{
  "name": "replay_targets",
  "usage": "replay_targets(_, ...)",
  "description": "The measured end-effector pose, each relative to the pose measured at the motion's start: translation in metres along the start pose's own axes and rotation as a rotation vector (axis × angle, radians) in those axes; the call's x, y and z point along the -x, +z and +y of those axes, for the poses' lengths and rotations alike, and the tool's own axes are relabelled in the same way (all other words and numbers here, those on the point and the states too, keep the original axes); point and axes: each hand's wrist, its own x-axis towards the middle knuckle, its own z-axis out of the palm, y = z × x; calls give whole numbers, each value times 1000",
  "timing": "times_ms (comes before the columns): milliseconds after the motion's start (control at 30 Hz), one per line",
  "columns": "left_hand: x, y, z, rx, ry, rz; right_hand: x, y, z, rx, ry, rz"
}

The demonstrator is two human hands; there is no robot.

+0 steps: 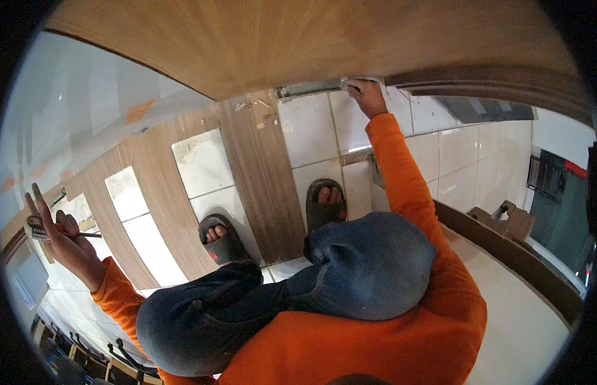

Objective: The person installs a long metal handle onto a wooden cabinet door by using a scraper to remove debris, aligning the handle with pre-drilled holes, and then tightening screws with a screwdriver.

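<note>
My left hand (70,247) is out at the far left, with two fingers stretched up and the others closed round a screwdriver (86,235). The screwdriver's thin shaft points right, and its handle, partly hidden by the fingers, shows red and pale parts. My right hand (368,97) reaches forward to the lower edge of a large brown wooden panel (298,38). Its fingers are bent together at that edge, beside a narrow grey strip (311,88) on the floor. Whatever the right fingertips grip is too small to make out.
Wood-patterned boards (260,160) lie across white floor tiles (311,128), with small chips (261,124) on one board. My sandalled feet (326,199) stand between them. A glossy pale surface (86,96) rises at left; a dark wooden rail (510,256) runs along the right.
</note>
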Motion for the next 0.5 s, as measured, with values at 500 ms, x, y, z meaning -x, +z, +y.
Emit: replay_targets(500, 9, 0, 9, 133, -81, 3, 4, -9, -1, 153, 43, 36)
